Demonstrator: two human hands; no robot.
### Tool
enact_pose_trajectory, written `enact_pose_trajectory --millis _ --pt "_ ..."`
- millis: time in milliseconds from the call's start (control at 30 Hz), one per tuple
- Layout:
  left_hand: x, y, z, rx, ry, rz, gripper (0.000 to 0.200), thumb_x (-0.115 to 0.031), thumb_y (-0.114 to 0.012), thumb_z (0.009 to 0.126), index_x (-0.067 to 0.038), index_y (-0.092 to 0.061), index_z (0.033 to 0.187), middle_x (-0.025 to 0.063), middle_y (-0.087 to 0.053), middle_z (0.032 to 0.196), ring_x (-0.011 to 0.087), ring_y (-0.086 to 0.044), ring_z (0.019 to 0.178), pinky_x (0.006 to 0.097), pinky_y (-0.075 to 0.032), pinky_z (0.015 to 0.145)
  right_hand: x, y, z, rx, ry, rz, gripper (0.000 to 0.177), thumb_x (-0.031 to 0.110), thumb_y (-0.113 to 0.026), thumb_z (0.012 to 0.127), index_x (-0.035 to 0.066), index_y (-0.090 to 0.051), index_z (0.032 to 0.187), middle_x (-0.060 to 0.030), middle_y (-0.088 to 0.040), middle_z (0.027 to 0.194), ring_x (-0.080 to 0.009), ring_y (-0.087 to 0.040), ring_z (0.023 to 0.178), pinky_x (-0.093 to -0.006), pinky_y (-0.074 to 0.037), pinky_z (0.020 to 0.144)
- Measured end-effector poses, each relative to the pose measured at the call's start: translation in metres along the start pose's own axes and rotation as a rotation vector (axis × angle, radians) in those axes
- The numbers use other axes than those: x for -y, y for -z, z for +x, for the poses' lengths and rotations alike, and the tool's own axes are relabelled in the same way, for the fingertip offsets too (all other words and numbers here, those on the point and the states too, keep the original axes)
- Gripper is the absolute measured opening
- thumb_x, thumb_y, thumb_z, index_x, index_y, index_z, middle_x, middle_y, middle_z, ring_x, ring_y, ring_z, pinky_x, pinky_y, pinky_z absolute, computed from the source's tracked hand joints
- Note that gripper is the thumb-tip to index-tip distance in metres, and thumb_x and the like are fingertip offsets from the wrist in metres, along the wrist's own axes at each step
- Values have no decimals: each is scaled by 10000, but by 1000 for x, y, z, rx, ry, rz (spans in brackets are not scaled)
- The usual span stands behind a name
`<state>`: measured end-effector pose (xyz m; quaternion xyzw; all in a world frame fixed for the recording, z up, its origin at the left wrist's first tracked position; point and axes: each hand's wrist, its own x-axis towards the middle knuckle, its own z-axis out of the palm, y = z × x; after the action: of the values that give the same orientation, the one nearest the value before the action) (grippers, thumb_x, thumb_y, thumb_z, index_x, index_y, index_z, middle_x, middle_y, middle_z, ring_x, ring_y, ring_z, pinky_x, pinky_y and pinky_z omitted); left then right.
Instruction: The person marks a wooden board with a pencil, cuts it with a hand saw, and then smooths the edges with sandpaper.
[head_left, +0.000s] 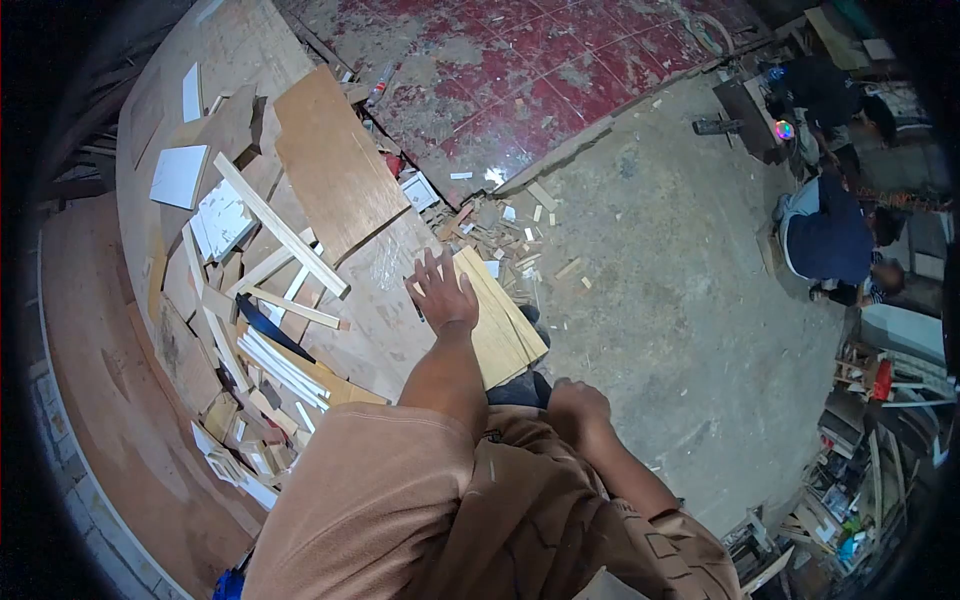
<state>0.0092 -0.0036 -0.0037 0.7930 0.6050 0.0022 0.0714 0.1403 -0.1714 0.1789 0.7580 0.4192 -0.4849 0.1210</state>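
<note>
My left hand [443, 292] has its fingers spread and lies over the upper left edge of a pale wooden board [500, 325]. A dark line runs lengthwise down the board. A small dark strip shows beside the hand's outer edge. My right hand [578, 402] is closed, knuckles up, just beyond the board's near right corner and beside my shorts [400, 480]. Its fingertips are hidden, and I cannot tell what it holds. Dark footwear [520, 388] shows under the board's near end.
On the left, a worktop holds a brown plywood sheet [335, 160], long wooden strips [275, 225], white strips [285, 370] and white panels [180, 175]. Wood offcuts [500, 235] litter the concrete floor [660, 290]. Two people work at right, one in a dark shirt [835, 235]. Scrap piles line the lower right.
</note>
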Motion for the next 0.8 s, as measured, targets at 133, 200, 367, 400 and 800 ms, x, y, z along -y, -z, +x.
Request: enact_pose_trajectory --millis 133,200,367,400,800 --pt "-3 1 0 8 6 -13 575 -301 -456 928 -157 -339 1471 128 -282 1535 339 -242 1409 552 -113 1144 2 -23 47 -12 30 33 259 131 -464 884 -15 -638 1009 -232 -691 982 -411 -680 929 -489 -538 811" --pt "-2 2 -2 5 10 -11 571 -296 -455 929 -159 -339 1471 127 -280 1537 339 -246 1407 550 -115 1143 12 -48 100 -136 9 52 263 145 -447 898 -12 -631 1002 -247 -690 941 -416 -686 888 -495 -541 780" --pt "-3 2 -1 12 20 -1 571 -312 -468 934 -165 -338 1470 112 -269 1545 322 -235 1417 547 -105 1147 -11 -75 95 -229 9 131 307 163 -382 932 -27 -601 1032 -266 -685 916 -438 -682 854 -524 -532 740" --pt "-3 2 -2 19 15 -3 571 -312 -468 934 -165 -338 1470 112 -269 1545 322 -235 1417 547 -105 1147 -15 -61 69 -152 -4 118 313 161 -376 936 -32 -598 1045 -265 -685 937 -440 -678 874 -521 -531 756" --pt "-5 4 -3 6 9 -25 580 -300 -482 929 -161 -335 1472 117 -272 1546 311 -208 1433 536 -100 1153 15 25 9 -25 -60 3 249 113 -465 867 -28 -662 927 -253 -684 986 -399 -680 936 -486 -533 813"
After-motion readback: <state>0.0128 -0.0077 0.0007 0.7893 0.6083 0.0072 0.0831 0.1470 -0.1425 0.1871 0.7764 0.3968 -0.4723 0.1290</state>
